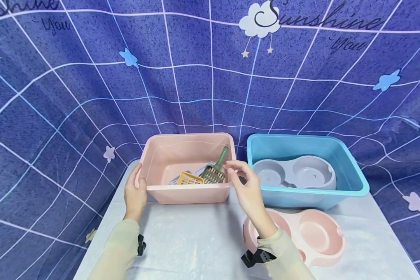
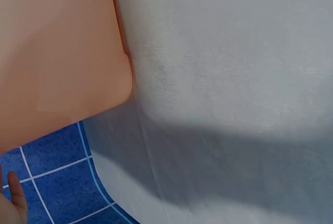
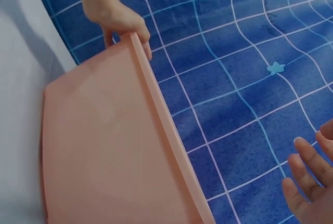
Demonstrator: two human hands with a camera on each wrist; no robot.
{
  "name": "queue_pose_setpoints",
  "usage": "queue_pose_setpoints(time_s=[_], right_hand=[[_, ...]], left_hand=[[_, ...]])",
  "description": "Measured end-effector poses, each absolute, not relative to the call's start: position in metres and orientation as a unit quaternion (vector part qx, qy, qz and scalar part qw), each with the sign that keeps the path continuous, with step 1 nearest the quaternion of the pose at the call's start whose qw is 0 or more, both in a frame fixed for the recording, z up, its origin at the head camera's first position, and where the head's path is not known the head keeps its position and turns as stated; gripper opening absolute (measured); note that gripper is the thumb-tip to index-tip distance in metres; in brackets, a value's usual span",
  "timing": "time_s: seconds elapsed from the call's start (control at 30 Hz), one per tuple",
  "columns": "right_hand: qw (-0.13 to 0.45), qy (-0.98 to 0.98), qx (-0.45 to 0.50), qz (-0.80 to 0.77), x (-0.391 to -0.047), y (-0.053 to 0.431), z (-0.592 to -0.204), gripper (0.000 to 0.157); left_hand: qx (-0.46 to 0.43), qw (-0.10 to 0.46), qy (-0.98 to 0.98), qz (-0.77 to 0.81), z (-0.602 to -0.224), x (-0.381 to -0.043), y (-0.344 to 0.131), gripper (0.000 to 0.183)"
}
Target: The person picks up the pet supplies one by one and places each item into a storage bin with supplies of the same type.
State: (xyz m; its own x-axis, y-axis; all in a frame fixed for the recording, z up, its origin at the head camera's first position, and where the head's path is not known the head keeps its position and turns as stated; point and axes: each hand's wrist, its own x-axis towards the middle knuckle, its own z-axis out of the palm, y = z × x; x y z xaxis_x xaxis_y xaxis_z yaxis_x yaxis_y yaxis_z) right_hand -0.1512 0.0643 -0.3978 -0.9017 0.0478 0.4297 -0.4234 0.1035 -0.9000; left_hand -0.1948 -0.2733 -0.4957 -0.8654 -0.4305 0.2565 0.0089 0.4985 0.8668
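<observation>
A pink litter box [image 1: 187,194] stands on the table with several slotted litter scoops inside. Among them are a dark green scoop [image 1: 213,174] leaning toward the right wall and a yellow scoop [image 1: 190,179]. My left hand [image 1: 135,194] grips the box's rim at the left front corner; the right wrist view shows this left hand [image 3: 122,18] over the rim. By the right front corner is my right hand [image 1: 245,184], its fingers loosely bent. In the right wrist view this right hand [image 3: 315,187] appears apart from the box and holds nothing.
To the right stands a blue litter box [image 1: 301,198] with a grey double pet bowl [image 1: 290,169] inside. A pink double pet bowl [image 1: 318,233] lies in front of it, partly behind my right forearm. A blue patterned curtain [image 1: 210,85] hangs behind the white-covered table [image 1: 192,241].
</observation>
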Motion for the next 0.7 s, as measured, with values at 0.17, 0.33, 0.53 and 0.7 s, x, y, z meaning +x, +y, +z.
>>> queue_pose_setpoints(time_s=[0.17, 0.33, 0.53, 0.7], right_hand=[[0.198, -0.716, 0.135, 0.655, -0.149, 0.070, -0.403, 0.019], [0.202, -0.712, 0.133, 0.659, -0.144, 0.078, -0.403, 0.019], [0.209, -0.707, 0.128, 0.664, -0.140, 0.087, -0.404, 0.017], [0.214, -0.701, 0.126, 0.668, -0.137, 0.092, -0.407, 0.017]], left_hand=[[0.126, 0.230, -0.836, -0.483, -0.497, -0.195, -0.273, 0.047], [0.128, 0.232, -0.837, -0.480, -0.498, -0.196, -0.272, 0.048], [0.128, 0.226, -0.839, -0.479, -0.495, -0.194, -0.273, 0.048], [0.132, 0.223, -0.839, -0.478, -0.495, -0.193, -0.273, 0.048]])
